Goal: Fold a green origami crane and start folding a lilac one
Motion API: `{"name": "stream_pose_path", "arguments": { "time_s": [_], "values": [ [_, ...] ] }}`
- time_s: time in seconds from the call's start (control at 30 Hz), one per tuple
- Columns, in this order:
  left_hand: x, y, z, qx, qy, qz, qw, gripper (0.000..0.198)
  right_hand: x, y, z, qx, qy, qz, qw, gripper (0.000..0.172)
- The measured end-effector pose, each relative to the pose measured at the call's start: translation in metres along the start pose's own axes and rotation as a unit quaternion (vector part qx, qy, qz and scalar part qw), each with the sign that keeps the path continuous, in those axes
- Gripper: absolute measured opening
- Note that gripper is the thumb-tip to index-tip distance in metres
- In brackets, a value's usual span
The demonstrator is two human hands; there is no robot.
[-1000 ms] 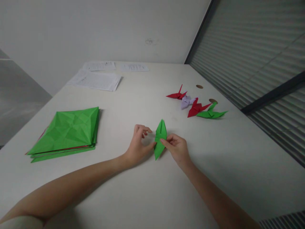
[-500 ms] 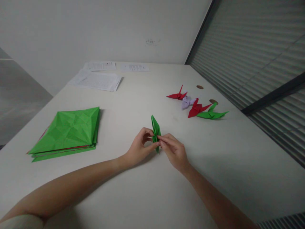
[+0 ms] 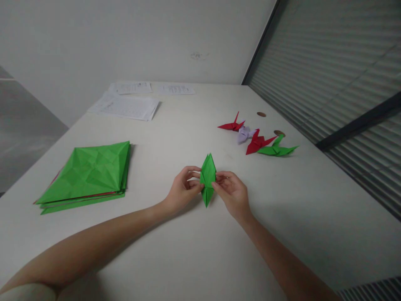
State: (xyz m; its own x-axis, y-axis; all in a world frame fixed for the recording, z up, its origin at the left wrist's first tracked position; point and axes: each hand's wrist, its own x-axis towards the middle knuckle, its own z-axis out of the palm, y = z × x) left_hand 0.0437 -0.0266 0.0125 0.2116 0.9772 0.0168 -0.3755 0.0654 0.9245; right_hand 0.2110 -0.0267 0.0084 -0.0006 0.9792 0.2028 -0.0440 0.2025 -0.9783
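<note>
Smooth white table, both hands pinching a creased, diamond-shaped green paper fold, left hand, right hand

A single head-worn camera looks forward and down at close range across the white table, left hand and right hand mid-frame, far wall beyond.
</note>
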Motion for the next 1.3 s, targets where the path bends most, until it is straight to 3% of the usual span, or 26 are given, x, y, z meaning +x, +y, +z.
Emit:
{"name": "stream_pose_path", "arguments": {
  "time_s": [0.4, 0.77, 1.0, 1.2, 1.3],
  "values": [
    [0.0021, -0.0039, -0.0048, -0.040, -0.017, -0.035, 0.998, 0.041, 0.0012, -0.0020, -0.0019, -0.004, -0.068, 0.045, 0.997, 0.029],
    [0.0041, -0.0048, -0.0052, -0.066, -0.028, -0.062, 0.996, 0.036, 0.0035, 0.0012, -0.0049, 0.033, -0.075, 0.079, 0.993, 0.028],
    [0.0051, -0.0013, -0.0049, -0.039, -0.026, -0.013, 0.999, 0.020, 0.0061, -0.0008, -0.0075, 0.018, -0.076, 0.025, 0.997, 0.015],
    [0.0045, -0.0026, -0.0053, -0.011, 0.015, -0.043, 0.999, 0.026, 0.0046, 0.0027, -0.0076, 0.039, -0.097, 0.110, 0.988, 0.017],
    [0.0044, -0.0039, -0.0048, -0.006, 0.018, -0.028, 0.999, 0.026, 0.0033, 0.0048, -0.0047, 0.045, -0.100, 0.127, 0.986, 0.018]
  ]
}}
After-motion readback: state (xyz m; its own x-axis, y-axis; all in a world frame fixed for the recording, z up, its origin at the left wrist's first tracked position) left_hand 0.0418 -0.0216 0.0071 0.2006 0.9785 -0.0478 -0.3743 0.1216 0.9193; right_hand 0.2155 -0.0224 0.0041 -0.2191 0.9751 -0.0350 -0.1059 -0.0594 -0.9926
